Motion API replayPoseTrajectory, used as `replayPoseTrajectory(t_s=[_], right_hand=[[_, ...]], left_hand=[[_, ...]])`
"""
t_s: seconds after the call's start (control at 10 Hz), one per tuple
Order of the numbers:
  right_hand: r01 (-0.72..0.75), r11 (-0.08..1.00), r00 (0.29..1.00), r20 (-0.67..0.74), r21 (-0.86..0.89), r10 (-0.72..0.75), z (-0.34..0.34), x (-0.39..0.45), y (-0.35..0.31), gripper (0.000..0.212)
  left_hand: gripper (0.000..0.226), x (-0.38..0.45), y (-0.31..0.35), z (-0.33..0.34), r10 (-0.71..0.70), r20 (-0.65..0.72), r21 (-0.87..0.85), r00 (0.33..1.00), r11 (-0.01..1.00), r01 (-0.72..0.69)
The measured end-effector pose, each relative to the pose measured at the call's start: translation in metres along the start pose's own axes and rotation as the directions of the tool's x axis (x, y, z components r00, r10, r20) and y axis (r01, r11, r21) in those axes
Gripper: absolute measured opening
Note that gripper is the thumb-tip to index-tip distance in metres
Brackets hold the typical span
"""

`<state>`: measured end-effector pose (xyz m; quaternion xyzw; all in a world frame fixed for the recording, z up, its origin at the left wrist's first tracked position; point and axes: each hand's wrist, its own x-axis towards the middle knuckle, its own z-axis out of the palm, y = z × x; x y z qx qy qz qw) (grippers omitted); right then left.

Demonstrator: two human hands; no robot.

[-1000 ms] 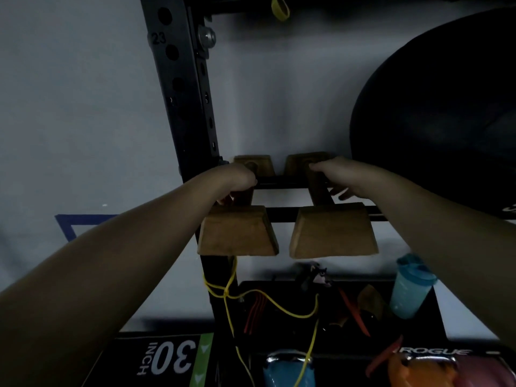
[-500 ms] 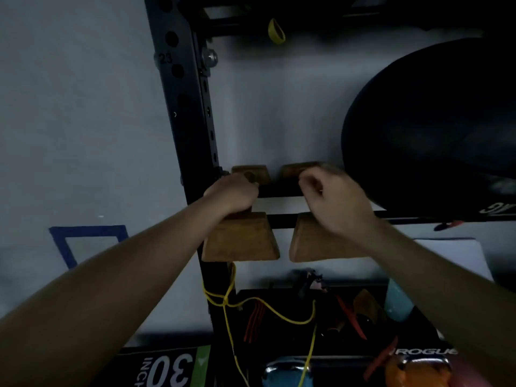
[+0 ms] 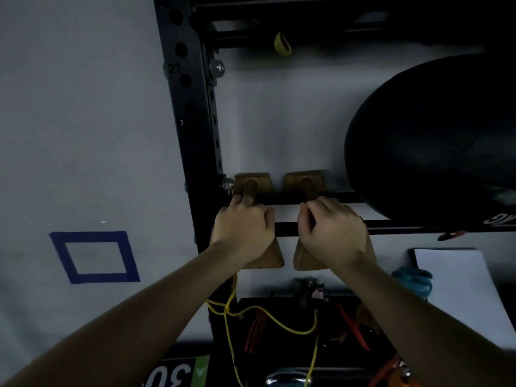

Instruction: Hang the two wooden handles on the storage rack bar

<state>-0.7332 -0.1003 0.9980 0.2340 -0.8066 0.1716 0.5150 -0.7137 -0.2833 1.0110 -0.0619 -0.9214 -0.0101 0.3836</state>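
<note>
Each hand (image 3: 243,230) (image 3: 333,233) rests on a smooth trapezoidal wooden handle (image 3: 272,256) (image 3: 303,258).

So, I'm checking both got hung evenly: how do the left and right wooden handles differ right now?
The left wooden handle sits against the black rack upright; the right wooden handle hangs farther along the bar, nearer the big black ball. The left hand covers one, the right hand the other. Both straddle the bar alike.

Tan wooden handles (image 3: 275,259) under both hands, black rack bar (image 3: 287,229) between. Blue tape square (image 3: 93,256) left of left hand; yellow cord (image 3: 279,324) below.
</note>
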Motion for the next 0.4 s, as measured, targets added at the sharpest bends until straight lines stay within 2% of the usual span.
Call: replayPoseTrajectory(t_s=[0.3, 0.4], right_hand=[[-0.04, 0.999, 0.998, 0.039, 0.006, 0.04, -0.002, 0.002, -0.003, 0.026], [-0.103, 0.986, 0.995, 0.018, 0.13, 0.102, -0.009, 0.008, -0.002, 0.025]], left_hand=[[0.04, -0.004, 0.002, -0.009, -0.009, 0.0, -0.025, 1.0, 1.0, 0.009], [0.036, -0.002, 0.002, -0.016, -0.016, -0.05, -0.103, 0.999, 0.995, 0.011]])
